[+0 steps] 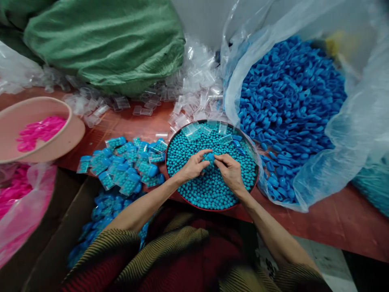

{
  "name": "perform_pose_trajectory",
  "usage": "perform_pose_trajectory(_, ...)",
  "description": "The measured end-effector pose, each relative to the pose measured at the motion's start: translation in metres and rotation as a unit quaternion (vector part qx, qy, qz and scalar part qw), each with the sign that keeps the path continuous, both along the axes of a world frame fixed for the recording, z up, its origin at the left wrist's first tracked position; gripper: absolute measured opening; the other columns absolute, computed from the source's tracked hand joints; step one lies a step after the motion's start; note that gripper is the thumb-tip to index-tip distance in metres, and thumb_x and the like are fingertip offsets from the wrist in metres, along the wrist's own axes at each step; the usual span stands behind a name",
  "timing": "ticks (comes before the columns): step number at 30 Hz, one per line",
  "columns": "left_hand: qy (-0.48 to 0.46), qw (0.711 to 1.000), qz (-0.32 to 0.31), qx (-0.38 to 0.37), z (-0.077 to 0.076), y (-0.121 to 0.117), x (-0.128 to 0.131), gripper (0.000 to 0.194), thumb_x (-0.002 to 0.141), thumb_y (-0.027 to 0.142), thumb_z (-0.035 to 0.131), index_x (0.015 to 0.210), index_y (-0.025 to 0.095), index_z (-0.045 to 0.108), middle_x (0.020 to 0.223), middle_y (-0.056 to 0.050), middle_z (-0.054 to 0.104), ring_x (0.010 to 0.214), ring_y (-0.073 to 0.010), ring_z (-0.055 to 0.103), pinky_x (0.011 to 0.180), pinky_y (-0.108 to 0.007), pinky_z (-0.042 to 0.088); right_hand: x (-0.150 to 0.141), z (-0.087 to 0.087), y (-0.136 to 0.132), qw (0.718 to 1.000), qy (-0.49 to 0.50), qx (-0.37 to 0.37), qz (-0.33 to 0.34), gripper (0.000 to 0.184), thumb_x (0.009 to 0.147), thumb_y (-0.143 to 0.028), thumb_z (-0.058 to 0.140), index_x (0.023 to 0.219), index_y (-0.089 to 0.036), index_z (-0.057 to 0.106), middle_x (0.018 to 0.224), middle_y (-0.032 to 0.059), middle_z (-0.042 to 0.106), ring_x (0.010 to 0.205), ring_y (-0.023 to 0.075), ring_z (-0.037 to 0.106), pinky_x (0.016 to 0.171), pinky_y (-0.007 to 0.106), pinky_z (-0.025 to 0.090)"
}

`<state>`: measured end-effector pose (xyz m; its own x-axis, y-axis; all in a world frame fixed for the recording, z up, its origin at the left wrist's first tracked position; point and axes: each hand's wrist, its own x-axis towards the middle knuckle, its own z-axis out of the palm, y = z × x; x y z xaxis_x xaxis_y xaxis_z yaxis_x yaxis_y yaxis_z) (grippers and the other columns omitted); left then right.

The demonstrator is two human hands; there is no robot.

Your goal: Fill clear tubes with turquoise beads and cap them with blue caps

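Observation:
Over a round red-rimmed tray (257, 178) full of teal beads (209, 190), my two hands meet at a small bead container with a blue cap (210, 156). My left hand (195, 165) grips it between thumb and forefinger. From the other side, my right hand (230, 170) pinches at its edge; the fingers cover most of the container's body. On the beads near the far rim lie several clear empty containers (191, 132). A few loose blue caps (238, 144) rest at the right of the tray.
Filled blue-capped containers (121, 162) are heaped left of the tray, more in a box (60, 227) below. Clear containers (197, 93) pile up behind, by a green sack (106, 44). A plastic bag (316, 182) of blue caps (291, 97) lies right; a pink basin (68, 134) stands far left.

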<state>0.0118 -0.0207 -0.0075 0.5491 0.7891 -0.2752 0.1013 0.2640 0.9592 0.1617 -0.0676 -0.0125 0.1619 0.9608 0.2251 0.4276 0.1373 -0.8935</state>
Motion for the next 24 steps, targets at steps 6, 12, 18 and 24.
perform_pose_trajectory(6, 0.022, 0.998, 0.012, 0.049, -0.001, -0.006, 0.004, 0.038, 0.079, 0.022, 0.053, 0.117, 0.018, 0.052, 0.062, 0.006, 0.041, 0.042, -0.0036, 0.036, 0.042, -0.018, 0.033, 0.001, 0.000, -0.005, 0.999, -0.030, 0.021, -0.002, 0.016, 0.084, -0.027, 0.054, 0.082, -0.023, 0.069, 0.077, 0.0024, 0.064, 0.074, 0.0164, 0.058, 0.073, 0.032, 0.048)
perform_pose_trajectory(12, 0.012, 1.000, -0.012, 0.021, -0.003, -0.008, -0.001, 0.051, 0.077, 0.025, 0.055, 0.126, 0.019, 0.044, 0.074, 0.004, 0.050, 0.047, -0.0043, 0.040, 0.045, -0.018, 0.035, 0.003, -0.009, -0.007, 0.999, 0.030, -0.022, -0.026, 0.013, 0.081, -0.032, 0.057, 0.081, -0.021, 0.065, 0.074, 0.0000, 0.061, 0.070, 0.0144, 0.056, 0.066, 0.029, 0.046)
perform_pose_trajectory(18, 0.032, 0.998, 0.006, 0.060, -0.005, -0.012, 0.001, 0.035, 0.079, 0.022, 0.051, 0.113, 0.019, 0.050, 0.069, 0.004, 0.047, 0.048, -0.0052, 0.038, 0.044, -0.018, 0.033, 0.005, -0.004, -0.005, 0.999, 0.003, 0.007, 0.041, 0.009, 0.080, -0.026, 0.058, 0.079, -0.023, 0.066, 0.074, -0.0001, 0.062, 0.070, 0.0149, 0.056, 0.069, 0.030, 0.047)
perform_pose_trajectory(24, 0.028, 0.999, 0.017, 0.031, 0.000, -0.015, 0.002, 0.031, 0.081, 0.023, 0.050, 0.111, 0.019, 0.047, 0.063, 0.007, 0.043, 0.044, -0.0045, 0.039, 0.043, -0.017, 0.033, 0.027, -0.005, -0.001, 0.988, 0.077, -0.075, 0.110, 0.016, 0.072, -0.030, 0.069, 0.085, -0.023, 0.069, 0.083, 0.0011, 0.066, 0.074, 0.0159, 0.061, 0.072, 0.033, 0.049)
